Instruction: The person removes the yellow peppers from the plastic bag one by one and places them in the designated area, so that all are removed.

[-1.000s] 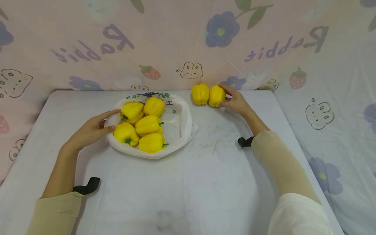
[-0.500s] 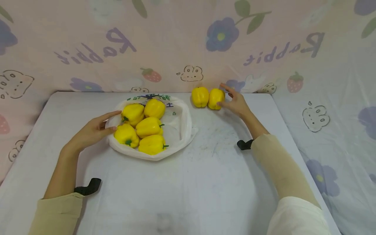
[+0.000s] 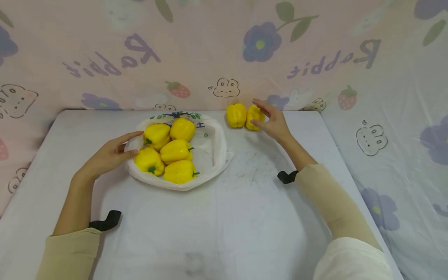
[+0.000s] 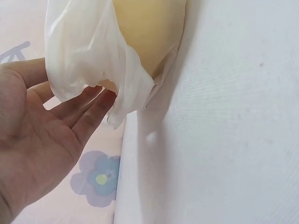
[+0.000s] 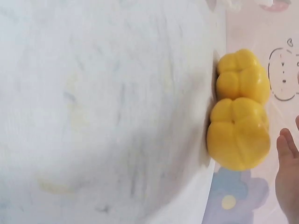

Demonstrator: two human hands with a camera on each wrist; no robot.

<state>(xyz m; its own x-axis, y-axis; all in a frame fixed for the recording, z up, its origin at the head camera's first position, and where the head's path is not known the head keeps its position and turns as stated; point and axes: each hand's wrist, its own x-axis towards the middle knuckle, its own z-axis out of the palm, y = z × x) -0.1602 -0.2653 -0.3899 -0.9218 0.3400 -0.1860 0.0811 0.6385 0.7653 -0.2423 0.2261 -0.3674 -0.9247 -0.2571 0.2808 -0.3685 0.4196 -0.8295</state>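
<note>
In the head view, a white plastic bag (image 3: 220, 146) with its mouth rolled wide lies left of the middle, with several yellow bell peppers (image 3: 176, 151) inside. My left hand (image 3: 108, 155) holds the bag's left rim; in the left wrist view its fingers (image 4: 96, 114) go in behind the loose plastic. Two more yellow bell peppers stand side by side at the table's back edge, a left one (image 3: 236, 115) and a right one (image 3: 254, 118). Around the right one, fingers spread, hovers my right hand (image 3: 274, 122). A gap shows between fingers and pepper in the right wrist view.
The white table (image 3: 224, 225) carries faint dark smudges. Behind its back edge hangs a pink printed cloth (image 3: 203, 46) with rabbits, flowers and strawberries. A black wrist mount (image 3: 106, 221) juts from the left sleeve, another black mount (image 3: 287, 177) from the right.
My right hand's fingers have come off the right bell pepper and spread, and the hand has shifted slightly left over it. The left hand stays at the bag's rim.
</note>
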